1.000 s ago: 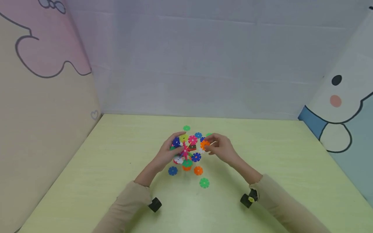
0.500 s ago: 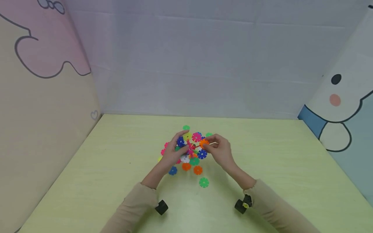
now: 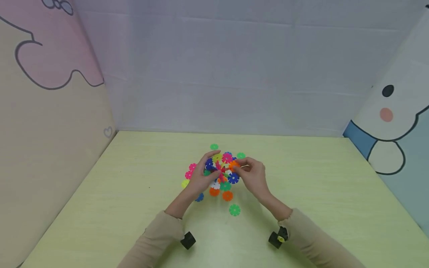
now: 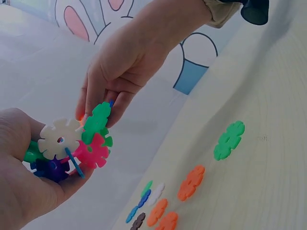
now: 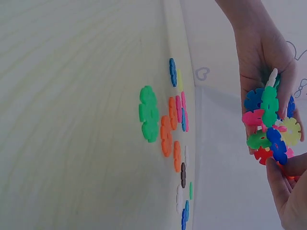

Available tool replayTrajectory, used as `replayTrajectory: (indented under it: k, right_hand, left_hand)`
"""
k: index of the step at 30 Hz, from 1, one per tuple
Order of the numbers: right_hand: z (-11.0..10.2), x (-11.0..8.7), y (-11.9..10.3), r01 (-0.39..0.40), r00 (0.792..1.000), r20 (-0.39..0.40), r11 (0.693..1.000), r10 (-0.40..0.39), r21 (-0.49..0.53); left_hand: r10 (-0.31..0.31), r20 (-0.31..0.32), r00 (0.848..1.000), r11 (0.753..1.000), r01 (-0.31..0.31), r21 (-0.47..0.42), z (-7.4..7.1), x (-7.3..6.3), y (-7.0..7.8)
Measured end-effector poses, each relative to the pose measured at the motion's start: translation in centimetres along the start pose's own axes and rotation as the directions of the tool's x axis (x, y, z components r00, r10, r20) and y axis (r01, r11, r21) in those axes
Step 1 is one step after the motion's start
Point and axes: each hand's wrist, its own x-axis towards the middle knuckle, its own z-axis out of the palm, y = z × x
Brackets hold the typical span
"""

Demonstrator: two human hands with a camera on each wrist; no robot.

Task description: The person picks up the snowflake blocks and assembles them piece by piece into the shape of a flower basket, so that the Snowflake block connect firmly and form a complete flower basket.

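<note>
Left hand (image 3: pixel 201 178): is gripping a disc cluster (image 5: pixel 270 115) above the table (image 3: pixel 117 208).
Right hand (image 3: pixel 253 175): is pinching an orange disc (image 3: pixel 233 165) beside it, possibly touching.
Loose green disc (image 3: pixel 234 210): is lying flat below them.

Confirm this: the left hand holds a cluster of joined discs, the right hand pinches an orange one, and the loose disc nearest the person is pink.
Wrong colour: in the head view, the nearest loose disc is green. The left hand holds the cluster; the right hand pinches an orange disc.
</note>
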Motion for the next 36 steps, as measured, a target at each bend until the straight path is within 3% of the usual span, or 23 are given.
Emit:
replayTrajectory:
  k: [8, 12, 16, 19, 23, 25, 28, 30, 33, 34, 36]
  right_hand:
    - [-0.1, 0.2, 0.0, 0.042, 0.999, -0.001, 0.999, -0.042, 0.000]
    - [-0.5, 0.4, 0.0, 0.083, 0.996, 0.024, 0.996, -0.083, -0.024]
    - [-1.0, 0.5, 0.2, 0.125, 0.991, 0.057, 0.989, -0.121, -0.077]
    - [-1.3, 0.5, 0.3, 0.189, 0.976, 0.136, 0.972, -0.171, -0.139]
    - [-1.5, 0.7, 0.1, 0.288, 0.938, 0.252, 0.940, -0.238, -0.185]
    - [-1.5, 0.8, 0.0, 0.307, 0.929, 0.271, 0.934, -0.252, -0.184]
    - [-1.5, 0.7, 0.1, 0.304, 0.935, 0.247, 0.933, -0.253, -0.194]
    - [-1.4, 0.7, 0.3, 0.298, 0.941, 0.225, 0.934, -0.252, -0.200]
    - [-1.4, 0.6, 0.4, 0.293, 0.945, 0.206, 0.935, -0.253, -0.201]
    - [-1.4, 0.6, 0.5, 0.290, 0.947, 0.203, 0.936, -0.250, -0.200]
    - [-1.4, 0.5, 0.6, 0.286, 0.947, 0.207, 0.939, -0.246, -0.191]
  left_hand:
    - [-0.007, 0.004, 1.000, 0.999, 0.007, -0.035, 0.3, 0.0, 0.2]
    - [-0.046, 0.094, 0.994, 0.999, 0.047, -0.014, -0.1, 0.0, 0.6]
    - [-0.108, 0.184, 0.977, 0.994, 0.109, 0.006, -0.6, 0.0, 0.6]
    - [-0.124, 0.205, 0.971, 0.992, 0.125, 0.006, -0.9, -0.1, 0.4]
    - [-0.110, 0.232, 0.966, 0.994, 0.110, 0.014, -1.2, -0.1, 0.3]
    - [-0.113, 0.242, 0.964, 0.993, 0.114, 0.011, -1.3, 0.0, 0.3]
    - [-0.162, 0.238, 0.958, 0.986, 0.164, 0.012, -1.4, 0.1, 0.3]
    - [-0.239, 0.254, 0.937, 0.967, 0.253, -0.023, -1.4, 0.0, 0.2]
    - [-0.331, 0.321, 0.887, 0.918, 0.382, -0.107, -1.5, 0.0, -0.3]
    - [-0.350, 0.344, 0.871, 0.901, 0.414, -0.131, -1.5, 0.0, -0.4]
    - [-0.353, 0.374, 0.857, 0.886, 0.435, -0.162, -1.6, 0.0, -0.7]
